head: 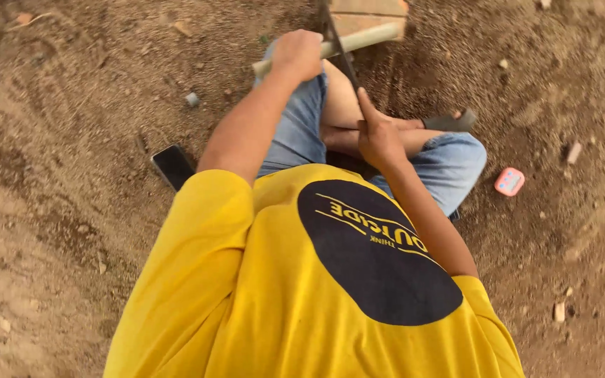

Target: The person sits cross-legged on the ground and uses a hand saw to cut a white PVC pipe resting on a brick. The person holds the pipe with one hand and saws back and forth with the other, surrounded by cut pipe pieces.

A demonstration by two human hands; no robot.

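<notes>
stick (344, 43) on block (369, 15), ahead | blade (341, 52) across stick | phone (174, 166) on ground (71, 105), left | box (510, 181) on ground, right

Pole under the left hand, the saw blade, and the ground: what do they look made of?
Pole gripped by the left hand: pale, round, matte, probably bare wood or bamboo; no grain visible. Saw blade held by the right hand: thin, dark, flat, likely metal, dull rather than shiny. Ground: loose reddish-brown dirt, crumbly with small stones.
</notes>
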